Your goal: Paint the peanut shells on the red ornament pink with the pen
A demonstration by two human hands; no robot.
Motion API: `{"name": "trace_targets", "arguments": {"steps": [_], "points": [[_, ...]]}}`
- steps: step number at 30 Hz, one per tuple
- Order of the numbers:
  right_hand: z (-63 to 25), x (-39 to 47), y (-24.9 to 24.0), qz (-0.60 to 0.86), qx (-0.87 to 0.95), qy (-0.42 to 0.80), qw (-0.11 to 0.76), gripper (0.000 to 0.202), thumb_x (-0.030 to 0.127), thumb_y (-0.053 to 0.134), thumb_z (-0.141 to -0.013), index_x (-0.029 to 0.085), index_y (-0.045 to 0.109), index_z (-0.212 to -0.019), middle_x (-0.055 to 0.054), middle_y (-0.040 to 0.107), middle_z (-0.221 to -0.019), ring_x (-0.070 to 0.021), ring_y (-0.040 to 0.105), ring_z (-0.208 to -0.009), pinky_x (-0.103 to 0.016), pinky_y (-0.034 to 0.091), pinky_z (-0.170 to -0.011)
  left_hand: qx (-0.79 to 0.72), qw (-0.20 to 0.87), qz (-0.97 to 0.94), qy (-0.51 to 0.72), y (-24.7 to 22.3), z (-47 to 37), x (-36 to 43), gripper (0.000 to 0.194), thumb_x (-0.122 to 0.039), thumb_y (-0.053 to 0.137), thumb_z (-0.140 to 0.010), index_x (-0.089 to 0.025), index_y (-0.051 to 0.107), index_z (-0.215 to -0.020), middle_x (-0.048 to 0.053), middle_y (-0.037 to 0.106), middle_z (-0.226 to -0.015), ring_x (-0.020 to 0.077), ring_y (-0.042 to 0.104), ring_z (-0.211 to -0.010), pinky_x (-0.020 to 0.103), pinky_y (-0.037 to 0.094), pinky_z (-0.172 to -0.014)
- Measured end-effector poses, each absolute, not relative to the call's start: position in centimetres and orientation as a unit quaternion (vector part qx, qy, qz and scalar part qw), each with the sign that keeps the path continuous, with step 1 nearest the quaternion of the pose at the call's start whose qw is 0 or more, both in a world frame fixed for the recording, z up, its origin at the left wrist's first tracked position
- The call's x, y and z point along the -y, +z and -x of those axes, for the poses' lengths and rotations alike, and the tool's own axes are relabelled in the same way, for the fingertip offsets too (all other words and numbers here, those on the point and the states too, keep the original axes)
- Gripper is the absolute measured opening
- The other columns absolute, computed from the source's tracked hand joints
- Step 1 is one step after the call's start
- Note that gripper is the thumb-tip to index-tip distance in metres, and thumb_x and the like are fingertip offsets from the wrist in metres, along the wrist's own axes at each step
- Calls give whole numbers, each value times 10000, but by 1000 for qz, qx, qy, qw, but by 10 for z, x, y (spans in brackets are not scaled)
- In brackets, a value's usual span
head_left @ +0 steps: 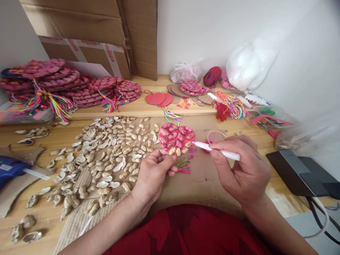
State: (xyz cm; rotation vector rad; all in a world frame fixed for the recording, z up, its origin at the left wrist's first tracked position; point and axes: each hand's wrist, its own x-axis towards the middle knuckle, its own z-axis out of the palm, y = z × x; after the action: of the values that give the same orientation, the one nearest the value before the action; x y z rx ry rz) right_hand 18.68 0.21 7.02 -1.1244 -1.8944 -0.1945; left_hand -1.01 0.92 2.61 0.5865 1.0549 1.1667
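Note:
My left hand (pixel 156 168) pinches the lower edge of a red heart-shaped ornament (pixel 176 136) covered with peanut shells. Most of its shells are coloured pink; a few along the bottom keep their pale tan. A green and pink tassel (pixel 183 165) hangs below it. Between the thumb and fingers of my right hand (pixel 240 168) is a white paintbrush-like pen (pixel 225 152) with a pink tip, which meets a pale shell at the ornament's right edge. Just behind that hand stands a small clear cup (pixel 212 138) with pink liquid.
Loose peanut shells (pixel 106 152) spread over the cardboard and table to the left, near a blue glue gun (pixel 13 168). Stacked pink ornaments (pixel 53 79) line the back shelf beside red card hearts (pixel 159 99). At right lies a dark device (pixel 300 171) with cables.

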Motion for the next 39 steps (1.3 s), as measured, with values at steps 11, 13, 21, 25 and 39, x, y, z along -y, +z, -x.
{"name": "trace_targets", "arguments": {"steps": [11,13,21,25,39], "points": [[-186,-2,67,441,766,-81,461,230,128,707,-815,244,672,-1011,-4,737,-834,-196,662,-855,-387,503,-840,-452,697,-223,510,24,12,-10,216,-197,851,-675,-110,686,-784,5,683,-708,49,556,-468,146,404,-422],[-188,-2,68,441,760,-81,470,231,121,710,-807,234,677,-1005,-7,730,-826,-191,657,-836,-378,509,-818,-449,701,-220,509,23,13,-11,214,-194,851,-674,-109,687,-783,7,686,-716,48,556,-469,145,399,-421],[-189,-6,65,445,762,-47,468,223,125,700,-819,247,679,-1005,-8,729,-841,-203,661,-886,-385,513,-823,-435,716,-205,506,25,13,-11,219,-196,873,-658,-114,709,-778,11,702,-741,40,543,-471,136,388,-412],[-192,-7,65,458,749,-51,476,197,140,702,-820,240,690,-989,-11,722,-848,-190,656,-852,-375,515,-806,-435,719,-204,502,24,13,-11,210,-199,874,-657,-119,720,-776,14,707,-752,38,539,-471,136,381,-408],[-191,-5,66,446,757,-91,469,202,150,699,-820,254,682,-992,-4,731,-819,-189,659,-822,-379,523,-797,-428,719,-206,507,24,14,-10,189,-191,869,-677,-120,727,-779,8,701,-758,36,541,-484,130,385,-414]]}}
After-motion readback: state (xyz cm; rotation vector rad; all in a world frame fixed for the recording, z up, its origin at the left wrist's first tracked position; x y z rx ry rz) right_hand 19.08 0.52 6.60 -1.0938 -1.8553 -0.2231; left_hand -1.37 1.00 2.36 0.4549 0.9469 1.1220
